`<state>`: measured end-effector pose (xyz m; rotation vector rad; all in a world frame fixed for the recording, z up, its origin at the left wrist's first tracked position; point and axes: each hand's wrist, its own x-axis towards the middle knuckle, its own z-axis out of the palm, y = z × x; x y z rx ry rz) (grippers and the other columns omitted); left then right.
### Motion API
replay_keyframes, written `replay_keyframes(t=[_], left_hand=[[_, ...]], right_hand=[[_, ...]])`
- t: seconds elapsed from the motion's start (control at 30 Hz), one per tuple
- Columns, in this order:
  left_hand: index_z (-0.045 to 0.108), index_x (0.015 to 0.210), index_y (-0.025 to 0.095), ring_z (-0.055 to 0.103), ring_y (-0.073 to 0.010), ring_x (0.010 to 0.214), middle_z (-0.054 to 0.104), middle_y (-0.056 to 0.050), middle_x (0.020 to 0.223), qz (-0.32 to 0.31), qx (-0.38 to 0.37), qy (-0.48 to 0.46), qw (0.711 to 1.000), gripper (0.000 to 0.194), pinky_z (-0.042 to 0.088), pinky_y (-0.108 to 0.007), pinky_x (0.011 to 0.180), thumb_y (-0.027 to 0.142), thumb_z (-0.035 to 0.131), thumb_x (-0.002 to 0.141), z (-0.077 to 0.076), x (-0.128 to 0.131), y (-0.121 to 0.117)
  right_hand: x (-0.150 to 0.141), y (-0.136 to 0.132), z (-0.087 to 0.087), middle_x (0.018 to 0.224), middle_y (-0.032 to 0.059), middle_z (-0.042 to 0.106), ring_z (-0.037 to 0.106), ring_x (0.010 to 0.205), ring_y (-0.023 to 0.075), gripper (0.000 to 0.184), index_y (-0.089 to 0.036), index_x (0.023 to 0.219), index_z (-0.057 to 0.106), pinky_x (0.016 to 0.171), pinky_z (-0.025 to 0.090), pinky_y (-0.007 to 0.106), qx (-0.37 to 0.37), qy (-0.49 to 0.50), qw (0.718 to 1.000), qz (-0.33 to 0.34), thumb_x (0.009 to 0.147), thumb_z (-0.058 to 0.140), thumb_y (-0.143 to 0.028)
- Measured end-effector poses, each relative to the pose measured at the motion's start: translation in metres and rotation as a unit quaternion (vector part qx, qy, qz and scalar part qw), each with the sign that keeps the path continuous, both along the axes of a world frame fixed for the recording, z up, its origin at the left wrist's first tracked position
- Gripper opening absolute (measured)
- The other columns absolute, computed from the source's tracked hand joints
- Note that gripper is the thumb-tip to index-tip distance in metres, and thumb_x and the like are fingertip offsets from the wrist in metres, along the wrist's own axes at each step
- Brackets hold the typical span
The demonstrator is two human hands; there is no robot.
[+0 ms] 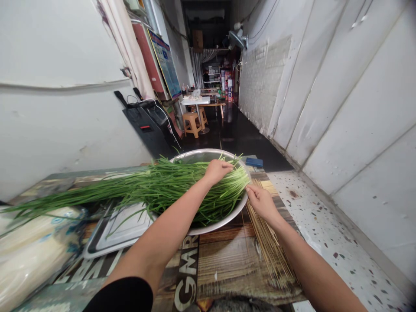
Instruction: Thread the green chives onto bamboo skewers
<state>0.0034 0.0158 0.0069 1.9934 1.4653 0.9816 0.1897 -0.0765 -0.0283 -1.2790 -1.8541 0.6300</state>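
A large heap of garlic chives (182,182) lies in a round steel basin (214,229), its long green leaves trailing over the rim to the left and its pale stem ends on the right. My left hand (218,171) reaches over the heap, with its closed fingers on the pale stems. At the basin's right rim, my right hand (262,203) pinches the tips of some stems between thumb and fingers. Just under my right hand and forearm, a bundle of thin bamboo skewers (268,242) rests on the table.
The wood-patterned table (224,268) carries a metal tray (113,229) with a white lid or board, a clear plastic bag of pale goods (42,255) and a blue box (254,162). White walls flank the narrow room. Farther back stand a white table (195,101) and orange stools (191,123).
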Motion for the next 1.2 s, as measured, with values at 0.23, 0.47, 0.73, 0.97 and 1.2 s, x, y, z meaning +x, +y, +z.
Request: replay_keyframes(t=[0.23, 0.47, 0.73, 0.97, 1.2], left_hand=[[0.074, 0.086, 0.017, 0.067, -0.0180, 0.086, 0.073, -0.005, 0.089, 0.002, 0.003, 0.015, 1.000, 0.020, 0.048, -0.026, 0.082, 0.026, 0.064, 0.072, 0.002, 0.001, -0.002], [0.074, 0.086, 0.018, 0.067, -0.0170, 0.086, 0.073, -0.004, 0.089, -0.004, 0.009, 0.015, 1.000, 0.018, 0.047, -0.025, 0.082, 0.026, 0.064, 0.072, 0.004, 0.001, -0.002], [0.074, 0.087, 0.018, 0.066, -0.0183, 0.088, 0.072, -0.005, 0.091, -0.009, 0.001, 0.030, 1.000, 0.019, 0.047, -0.026, 0.083, 0.025, 0.062, 0.074, 0.008, 0.003, -0.005], [0.074, 0.090, 0.018, 0.065, -0.0180, 0.092, 0.072, -0.004, 0.095, -0.061, 0.001, 0.052, 0.997, 0.021, 0.046, -0.026, 0.087, 0.022, 0.059, 0.076, 0.007, 0.003, -0.005], [0.072, 0.097, 0.020, 0.063, -0.0176, 0.094, 0.071, -0.004, 0.099, -0.072, -0.023, 0.065, 0.995, 0.025, 0.044, -0.027, 0.090, 0.023, 0.055, 0.078, 0.019, -0.020, 0.001]], right_hand=[[0.000, 0.001, -0.001, 0.069, 0.0024, 0.064, 0.058, 0.066, 0.0175, 0.031, -0.018, 0.079, 0.063, 0.064, 0.042, 0.024, 0.000, -0.001, 1.000, 0.001, 0.088, 0.037, -0.031], [0.000, 0.000, -0.001, 0.062, 0.0013, 0.060, 0.057, 0.065, 0.0174, 0.031, -0.018, 0.076, 0.063, 0.064, 0.041, 0.024, 0.003, -0.006, 1.000, -0.004, 0.088, 0.037, -0.030], [0.000, 0.000, 0.000, 0.061, 0.0013, 0.058, 0.055, 0.061, 0.0167, 0.032, -0.018, 0.075, 0.061, 0.060, 0.040, 0.023, 0.002, -0.008, 1.000, -0.003, 0.088, 0.036, -0.032], [0.000, -0.001, 0.001, 0.061, 0.0015, 0.058, 0.054, 0.060, 0.0166, 0.032, -0.018, 0.073, 0.060, 0.059, 0.039, 0.023, 0.001, -0.010, 1.000, -0.002, 0.088, 0.035, -0.032], [0.000, -0.001, 0.001, 0.061, 0.0011, 0.058, 0.054, 0.059, 0.0161, 0.031, -0.018, 0.075, 0.059, 0.059, 0.039, 0.023, 0.001, -0.012, 1.000, 0.001, 0.088, 0.036, -0.032]])
